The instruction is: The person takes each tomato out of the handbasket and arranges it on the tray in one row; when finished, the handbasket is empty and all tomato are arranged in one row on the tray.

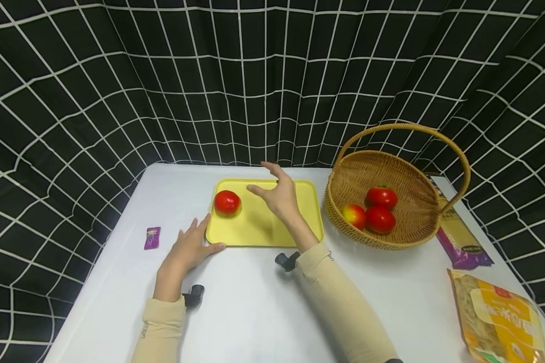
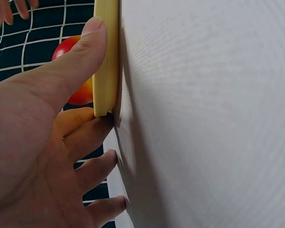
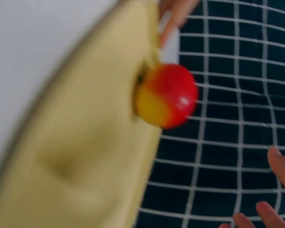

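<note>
A red-and-yellow apple (image 1: 227, 202) sits toward the left end of a yellow tray (image 1: 263, 234). At the tray's front left corner, my left hand (image 1: 188, 252) has its fingers spread. The left wrist view shows its thumb (image 2: 85, 52) against the tray's side, with other fingers touching around the corner. My right hand (image 1: 281, 196) hovers over the tray, right of the apple, thumb and fingers apart and holding nothing. To the right stands a wicker basket (image 1: 404, 171) with two red tomatoes (image 1: 381, 220) and a red-and-yellow apple (image 1: 354, 216) inside.
A small purple packet (image 1: 152, 238) lies left of the tray. At the right edge are a purple-and-gold package (image 1: 465, 242), partly behind the basket, and a yellow food bag (image 1: 501, 317). A black grid curtain (image 1: 254, 75) rises behind the white table.
</note>
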Demonstrator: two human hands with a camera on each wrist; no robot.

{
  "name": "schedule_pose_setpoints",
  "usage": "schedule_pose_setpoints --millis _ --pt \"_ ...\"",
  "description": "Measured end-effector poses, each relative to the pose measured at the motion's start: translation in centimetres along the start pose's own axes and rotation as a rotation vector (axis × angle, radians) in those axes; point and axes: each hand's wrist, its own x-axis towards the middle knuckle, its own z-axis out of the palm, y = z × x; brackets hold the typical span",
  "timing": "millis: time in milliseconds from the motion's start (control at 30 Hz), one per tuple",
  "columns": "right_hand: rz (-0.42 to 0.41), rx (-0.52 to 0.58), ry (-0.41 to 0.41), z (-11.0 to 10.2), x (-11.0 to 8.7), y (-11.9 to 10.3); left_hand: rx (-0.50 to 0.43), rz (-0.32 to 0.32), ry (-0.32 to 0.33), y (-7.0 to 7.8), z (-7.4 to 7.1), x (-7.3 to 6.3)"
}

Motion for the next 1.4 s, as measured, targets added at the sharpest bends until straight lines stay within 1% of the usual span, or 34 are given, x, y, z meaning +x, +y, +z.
schedule_pose_setpoints --millis 233,367,500,633,733,900,1033,1133,1200,1300,1400 --pt "-0.064 0.050 0.092 -5.5 0.2 -1.2 -0.003 0.002 0.000 0.1 0.1 -0.1" --pt "-0.070 0.060 0.148 -9.1 -0.1 -1.2 -0.007 0.004 -0.005 0.1 0.1 -0.1" --pt "-0.047 0.046 0.189 -12.5 -0.7 -0.4 -0.008 0.008 -0.005 0.2 0.2 0.0" --pt "-0.019 0.032 0.221 -15.4 -1.2 0.7 -0.001 0.001 -0.006 0.2 0.2 0.0" --pt "0.001 0.011 0.241 -17.3 -1.8 1.5 0.000 -0.005 -0.008 0.3 0.2 -0.1" --pt "0.053 -0.063 0.256 -19.8 -2.7 2.8 -0.001 -0.007 -0.010 0.3 0.2 -0.1" --pt "0.097 -0.129 0.235 -21.1 -3.3 3.9 0.000 -0.006 -0.010 0.3 0.1 -0.1" --pt "0.135 -0.159 0.199 -21.7 -3.7 4.7 -0.002 -0.007 -0.009 0.3 0.2 -0.1" --pt "0.178 -0.178 0.158 -21.9 -3.8 5.4 -0.002 -0.011 -0.008 0.2 0.2 0.0" --pt "0.238 -0.206 0.067 -22.2 -3.9 6.3 -0.004 -0.010 -0.006 0.2 0.3 0.0" --pt "0.266 -0.234 -0.029 -22.3 -3.9 7.3 -0.006 -0.015 -0.008 0.2 0.2 0.0"
